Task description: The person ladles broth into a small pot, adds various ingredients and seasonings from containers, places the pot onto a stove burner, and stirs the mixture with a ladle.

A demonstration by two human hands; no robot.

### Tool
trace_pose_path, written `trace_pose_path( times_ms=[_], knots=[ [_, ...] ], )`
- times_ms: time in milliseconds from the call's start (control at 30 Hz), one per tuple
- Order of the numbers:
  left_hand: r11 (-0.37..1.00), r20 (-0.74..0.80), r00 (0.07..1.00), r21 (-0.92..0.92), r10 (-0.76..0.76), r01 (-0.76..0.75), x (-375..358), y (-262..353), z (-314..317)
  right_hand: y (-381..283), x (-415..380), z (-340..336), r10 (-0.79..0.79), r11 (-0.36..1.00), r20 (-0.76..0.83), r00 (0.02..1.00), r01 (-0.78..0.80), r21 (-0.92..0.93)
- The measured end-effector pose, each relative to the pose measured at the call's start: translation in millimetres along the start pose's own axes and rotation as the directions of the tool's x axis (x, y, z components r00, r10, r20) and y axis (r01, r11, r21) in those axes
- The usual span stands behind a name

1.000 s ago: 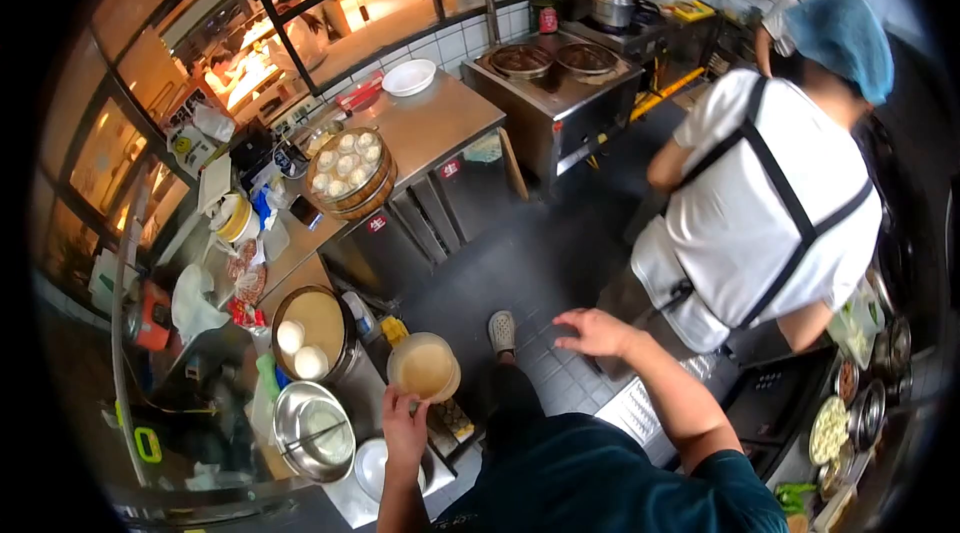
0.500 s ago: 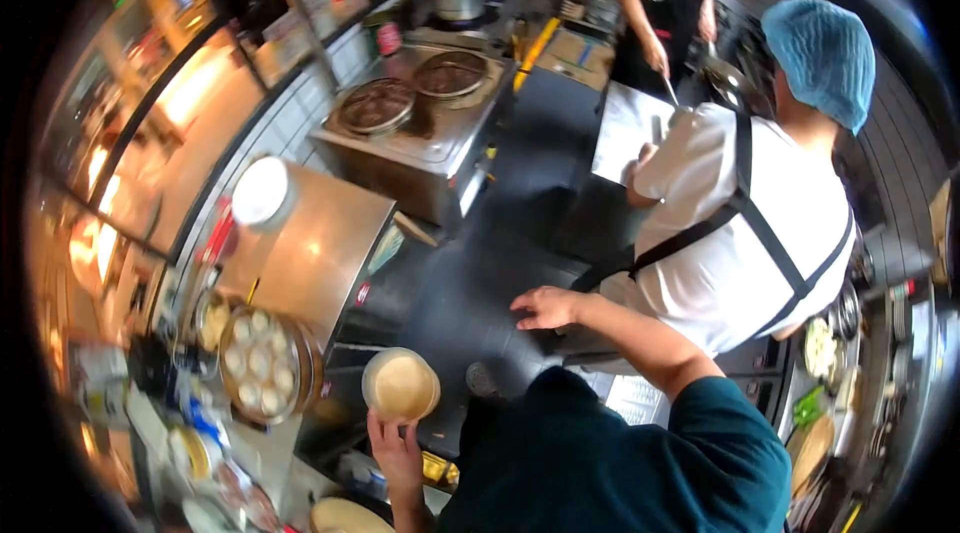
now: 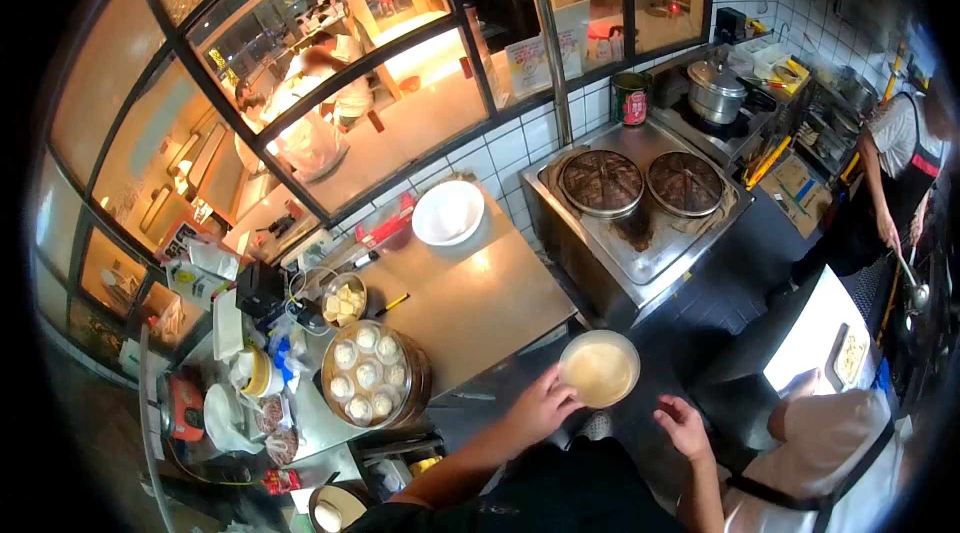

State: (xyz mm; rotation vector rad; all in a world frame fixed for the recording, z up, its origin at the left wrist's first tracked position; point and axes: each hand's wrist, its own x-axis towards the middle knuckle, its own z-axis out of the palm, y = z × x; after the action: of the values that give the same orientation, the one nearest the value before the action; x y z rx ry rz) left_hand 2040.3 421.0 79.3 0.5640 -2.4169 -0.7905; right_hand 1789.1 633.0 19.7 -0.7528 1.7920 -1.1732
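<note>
A round bowl [image 3: 600, 369] with pale tan contents is in my left hand [image 3: 541, 407], whose fingers grip its left rim. To the right of the bowl, my right hand [image 3: 684, 428] is held apart from it, fingers spread and slightly curled, holding nothing. Left of my hands, a round steamer [image 3: 418, 373] full of several pale buns stands on the steel counter [image 3: 470, 303]. A small bowl of yellowish pieces [image 3: 345, 302] sits just behind the steamer.
A white bowl [image 3: 448, 213] stands at the counter's back. Beyond is a steel stove [image 3: 650, 258] with two round steaming plates, a can [image 3: 630, 101] and a pot [image 3: 716, 93]. One co-worker [image 3: 840, 443] is close at right; another [image 3: 890, 153] holds a ladle farther back.
The view has turned left, toward the counter and windows. My left hand still holds the bowl. My right hand has come nearer to it, and the near co-worker now appears lower right.
</note>
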Motion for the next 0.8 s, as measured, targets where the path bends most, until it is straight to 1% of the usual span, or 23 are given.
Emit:
trace_pose_path(
  times_ms=[67,100,133,233,267,333,367,433,467,533,633,700,733,767,800],
  knots=[
    [1.000,0.001,1.000,0.004,0.000,0.000,23,-6,17,2,27,-2,0.024,0.962,-0.007,1.000,-0.021,0.272],
    [1.000,-0.001,1.000,0.005,0.001,-0.001,33,-9,24,-7,38,0,0.035,0.917,-0.008,0.999,-0.029,0.399],
    [1.000,0.064,0.998,0.002,-0.013,0.013,40,-17,32,-19,49,0,0.061,0.838,0.005,0.998,-0.053,0.543],
    [0.999,0.146,0.989,-0.046,-0.013,0.020,76,-26,44,-41,90,-4,0.006,0.732,0.025,1.000,-0.022,0.681],
    [1.000,0.160,0.987,-0.015,-0.007,0.009,90,-29,47,-51,104,-10,0.002,0.720,0.043,0.999,-0.031,0.693],
    [0.998,0.184,0.983,0.054,0.004,-0.014,119,-36,48,-53,133,-22,-0.008,0.743,0.041,0.999,-0.021,0.669],
    [0.999,0.177,0.984,0.035,0.008,-0.014,134,-38,49,-54,146,-27,-0.009,0.755,0.046,0.999,-0.023,0.656],
    [1.000,0.168,0.986,-0.005,0.013,-0.013,167,-40,47,-73,169,-40,0.054,0.756,0.021,0.998,-0.055,0.652],
    [1.000,0.173,0.985,-0.004,0.031,-0.031,176,-46,51,-76,182,-43,0.056,0.766,0.012,0.998,-0.051,0.641],
    [0.997,0.156,0.985,-0.001,0.080,-0.080,206,-60,64,-86,207,-56,0.090,0.742,0.038,0.995,-0.092,0.664],
    [0.979,0.115,0.972,-0.019,0.203,-0.202,252,-70,76,-91,241,-77,0.123,0.745,0.056,0.991,-0.130,0.654],
    [0.985,0.142,0.975,-0.023,0.173,-0.171,273,-88,92,-100,258,-93,0.164,0.752,0.027,0.986,-0.143,0.643],
    [0.984,0.185,0.966,-0.053,0.180,-0.173,282,-90,108,-100,265,-104,0.168,0.764,0.037,0.985,-0.154,0.627],
    [0.984,0.205,0.963,-0.077,0.174,-0.162,292,-89,112,-111,267,-112,0.165,0.797,0.012,0.986,-0.140,0.588],
    [0.984,0.225,0.960,-0.099,0.169,-0.150,302,-88,118,-100,275,-122,0.189,0.800,0.015,0.982,-0.162,0.578]
  ],
)
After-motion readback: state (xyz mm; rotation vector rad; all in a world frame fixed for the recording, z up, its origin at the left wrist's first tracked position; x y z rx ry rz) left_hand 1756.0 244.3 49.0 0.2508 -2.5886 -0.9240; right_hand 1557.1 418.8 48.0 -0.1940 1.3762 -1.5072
